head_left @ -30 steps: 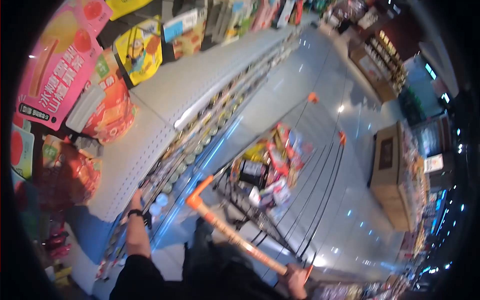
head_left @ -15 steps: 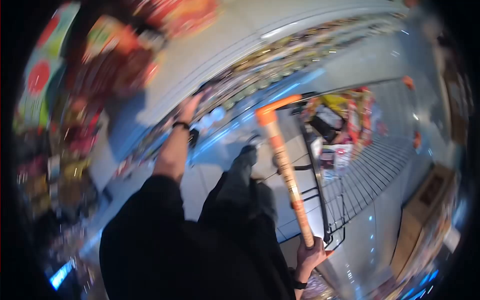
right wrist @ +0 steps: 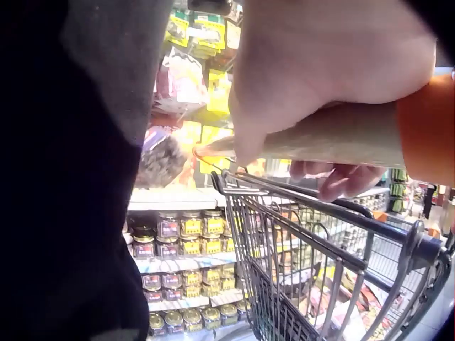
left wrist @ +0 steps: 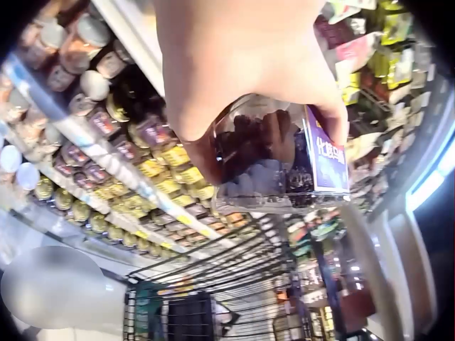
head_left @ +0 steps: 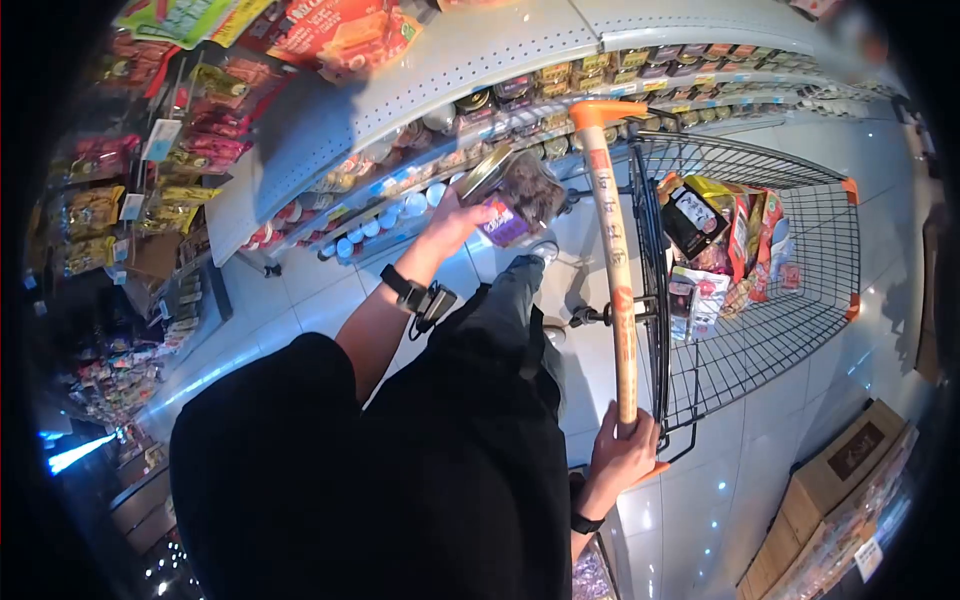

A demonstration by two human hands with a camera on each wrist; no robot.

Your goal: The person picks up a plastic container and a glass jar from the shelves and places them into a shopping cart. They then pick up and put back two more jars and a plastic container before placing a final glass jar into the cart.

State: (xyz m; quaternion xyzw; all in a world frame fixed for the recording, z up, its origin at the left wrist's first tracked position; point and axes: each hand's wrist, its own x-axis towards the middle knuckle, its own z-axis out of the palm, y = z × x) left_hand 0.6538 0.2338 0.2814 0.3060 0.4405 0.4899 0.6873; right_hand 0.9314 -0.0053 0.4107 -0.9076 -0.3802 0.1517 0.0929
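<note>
My left hand [head_left: 447,232] grips a clear plastic jar [head_left: 528,190] by its lid end, tilted on its side in the head view. Dark dried fruit fills the jar, and a purple label [left wrist: 328,153] with white characters shows in the left wrist view. It is held in the air between the shelves and the cart handle [head_left: 612,240]. At the near end of that wooden-looking handle with orange ends, my right hand [head_left: 622,455] is wrapped round the bar. The right wrist view shows its fingers [right wrist: 341,181] curling beneath the bar.
The wire shopping cart [head_left: 780,360] holds several snack packs and a black package [head_left: 692,215]. Shelves of jars [head_left: 590,72] run along the far side, below a perforated white shelf [head_left: 470,80]. Hanging snack bags [head_left: 215,145] are at left, a wooden display box [head_left: 845,460] at lower right.
My left hand has come away from the lower shelves and now holds the jar near the cart handle. The right hand stays on the handle. The head view has swung left and down.
</note>
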